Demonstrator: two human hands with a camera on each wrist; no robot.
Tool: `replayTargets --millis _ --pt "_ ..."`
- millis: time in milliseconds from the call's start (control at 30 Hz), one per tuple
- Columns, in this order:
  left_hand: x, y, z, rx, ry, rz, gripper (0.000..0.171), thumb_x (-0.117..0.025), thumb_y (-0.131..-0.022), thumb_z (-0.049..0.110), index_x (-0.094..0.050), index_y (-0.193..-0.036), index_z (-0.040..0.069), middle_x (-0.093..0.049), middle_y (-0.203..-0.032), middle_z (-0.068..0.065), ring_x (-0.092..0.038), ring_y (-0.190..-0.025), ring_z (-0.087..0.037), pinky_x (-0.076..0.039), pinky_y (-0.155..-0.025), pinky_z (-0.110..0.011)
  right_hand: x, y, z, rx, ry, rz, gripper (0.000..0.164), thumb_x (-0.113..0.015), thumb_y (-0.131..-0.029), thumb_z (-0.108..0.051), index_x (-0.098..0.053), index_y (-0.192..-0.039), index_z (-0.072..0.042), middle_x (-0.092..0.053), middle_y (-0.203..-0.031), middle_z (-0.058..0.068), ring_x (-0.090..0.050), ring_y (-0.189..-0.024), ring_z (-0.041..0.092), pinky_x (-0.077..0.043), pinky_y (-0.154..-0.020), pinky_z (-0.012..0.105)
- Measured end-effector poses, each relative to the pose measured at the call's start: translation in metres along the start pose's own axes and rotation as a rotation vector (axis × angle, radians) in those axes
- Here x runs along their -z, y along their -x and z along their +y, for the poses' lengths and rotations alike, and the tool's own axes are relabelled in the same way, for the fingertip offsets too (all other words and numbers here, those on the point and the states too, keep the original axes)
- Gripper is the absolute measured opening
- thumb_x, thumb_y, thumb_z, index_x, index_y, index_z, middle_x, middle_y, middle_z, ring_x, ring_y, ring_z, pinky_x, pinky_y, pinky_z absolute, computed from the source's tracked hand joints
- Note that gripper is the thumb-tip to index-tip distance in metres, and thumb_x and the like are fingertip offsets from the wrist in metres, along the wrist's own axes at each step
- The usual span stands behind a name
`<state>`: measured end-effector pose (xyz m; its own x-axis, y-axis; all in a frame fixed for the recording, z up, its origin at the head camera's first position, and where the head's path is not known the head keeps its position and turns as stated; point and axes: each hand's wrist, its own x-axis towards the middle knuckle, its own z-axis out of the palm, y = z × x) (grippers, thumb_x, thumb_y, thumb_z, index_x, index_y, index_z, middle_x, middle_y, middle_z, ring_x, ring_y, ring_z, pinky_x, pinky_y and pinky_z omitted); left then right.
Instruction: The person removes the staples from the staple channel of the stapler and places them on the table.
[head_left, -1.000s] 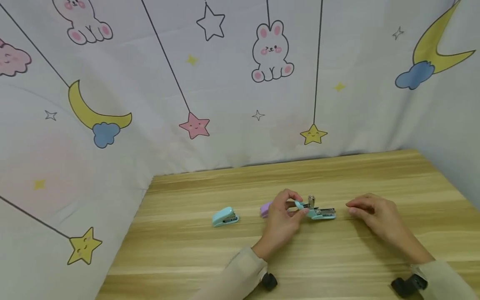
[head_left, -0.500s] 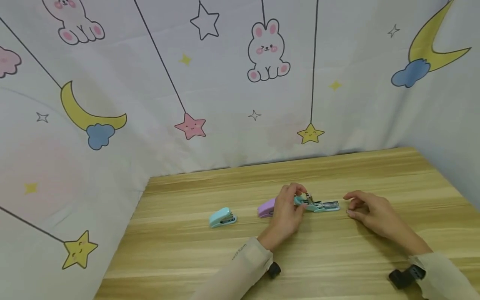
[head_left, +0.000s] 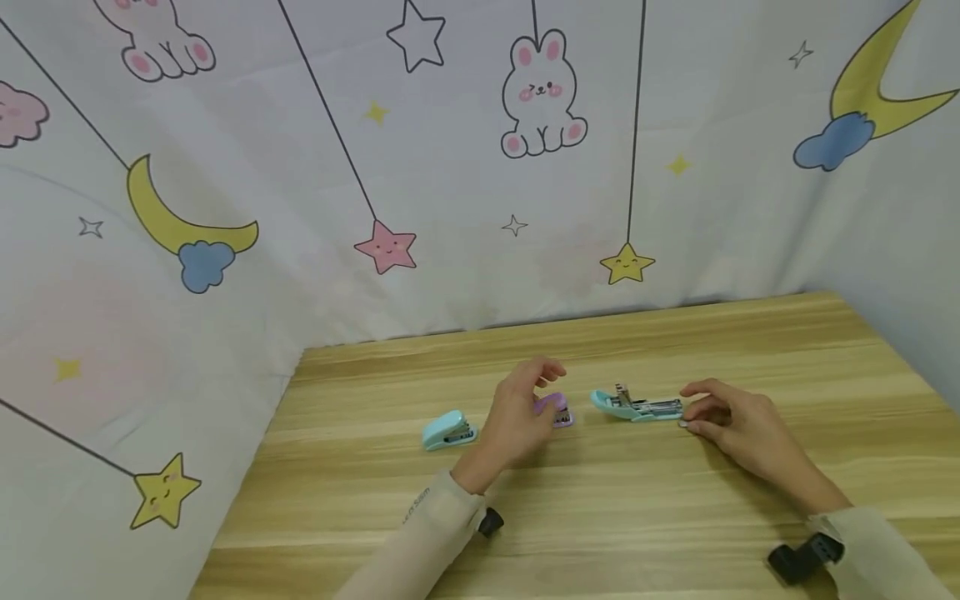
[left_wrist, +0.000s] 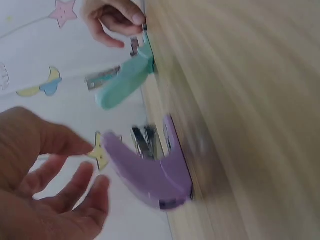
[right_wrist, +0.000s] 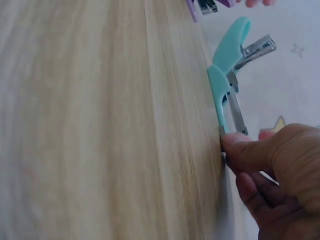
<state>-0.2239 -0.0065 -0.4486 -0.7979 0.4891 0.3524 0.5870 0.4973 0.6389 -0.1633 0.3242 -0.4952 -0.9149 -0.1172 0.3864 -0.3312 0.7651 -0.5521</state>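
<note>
A mint-green stapler point(head_left: 637, 407) lies swung wide on the table, its metal magazine exposed toward the right. At its right end is my right hand point(head_left: 738, 425); the thumb and a curled finger pinch a small grey metal strip point(right_wrist: 222, 132), partly hidden by the thumb. My left hand point(head_left: 517, 412) holds nothing, its fingers loosely bent and apart. It hovers beside a purple stapler point(left_wrist: 150, 172), which it partly covers in the head view. In the left wrist view a gap shows between the fingertips and that stapler.
A second mint-green stapler point(head_left: 447, 430), closed, rests farther left on the wooden table point(head_left: 630, 517). Behind the table hangs a white cloth point(head_left: 450, 175) printed with rabbits, stars and moons.
My left hand has let go of the opened mint-green stapler and moved left to the purple one. The opened stapler now lies flat, and my right hand has come up to its end.
</note>
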Motion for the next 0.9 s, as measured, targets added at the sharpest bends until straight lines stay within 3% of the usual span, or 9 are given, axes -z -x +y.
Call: replayTargets --millis 133,267,433,600,767,900 --pt "0.006 0.001 -0.012 0.029 -0.054 -0.143 0.044 -0.071 -0.095 0.001 -0.064 -0.137 0.011 -0.072 -0.130 -0.015 -0.068 -0.121 -0.031 -0.058 -0.100 -0.046 -0.002 0.000 -0.001 0.007 -0.022 0.013 0.045 -0.089 -0.080 0.005 -0.074 -0.120 -0.009 -0.080 -0.086 -0.009 -0.068 -0.078 -0.009 -0.051 -0.069 0.007" --pt "0.006 0.001 -0.017 0.041 -0.073 -0.241 0.044 -0.072 -0.098 0.002 -0.066 -0.141 0.013 -0.074 -0.130 -0.013 -0.071 -0.118 -0.027 -0.060 -0.100 -0.039 -0.004 0.000 -0.005 0.019 -0.017 0.043 0.046 -0.090 -0.079 0.005 -0.074 -0.120 -0.009 -0.079 -0.086 -0.008 -0.067 -0.077 -0.008 -0.052 -0.067 0.010" --pt "0.005 0.003 -0.020 0.023 -0.076 -0.260 0.038 -0.071 -0.102 0.003 -0.071 -0.138 0.014 -0.076 -0.131 -0.010 -0.072 -0.119 -0.023 -0.060 -0.101 -0.036 -0.003 0.003 -0.019 0.050 -0.027 0.116 0.041 -0.089 -0.084 0.001 -0.074 -0.120 -0.011 -0.079 -0.087 -0.007 -0.065 -0.078 -0.009 -0.051 -0.070 0.009" --pt "0.015 0.013 -0.014 -0.037 -0.046 -0.255 0.037 -0.072 -0.101 0.003 -0.072 -0.136 0.013 -0.077 -0.126 -0.009 -0.073 -0.113 -0.020 -0.061 -0.094 -0.027 -0.008 0.002 -0.049 0.126 -0.117 0.151 0.035 -0.084 -0.088 0.002 -0.074 -0.120 -0.010 -0.082 -0.091 -0.003 -0.067 -0.080 -0.006 -0.053 -0.074 0.009" --pt "0.029 0.030 0.006 -0.100 0.057 -0.287 0.039 -0.074 -0.101 0.005 -0.071 -0.138 0.017 -0.076 -0.130 -0.009 -0.072 -0.109 -0.014 -0.060 -0.087 -0.019 -0.019 -0.001 -0.087 0.200 -0.243 0.016 0.040 -0.080 -0.094 -0.002 -0.070 -0.131 -0.011 -0.082 -0.109 -0.001 -0.074 -0.094 0.002 -0.058 -0.081 0.016" --pt "0.039 0.042 0.025 -0.152 0.136 -0.306 0.038 -0.073 -0.103 0.010 -0.070 -0.139 0.020 -0.076 -0.130 -0.005 -0.071 -0.106 -0.009 -0.060 -0.084 -0.017 -0.027 -0.002 -0.113 0.185 -0.366 -0.133 0.052 -0.081 -0.097 -0.013 -0.061 -0.145 -0.018 -0.078 -0.121 -0.004 -0.074 -0.105 0.006 -0.062 -0.087 0.027"
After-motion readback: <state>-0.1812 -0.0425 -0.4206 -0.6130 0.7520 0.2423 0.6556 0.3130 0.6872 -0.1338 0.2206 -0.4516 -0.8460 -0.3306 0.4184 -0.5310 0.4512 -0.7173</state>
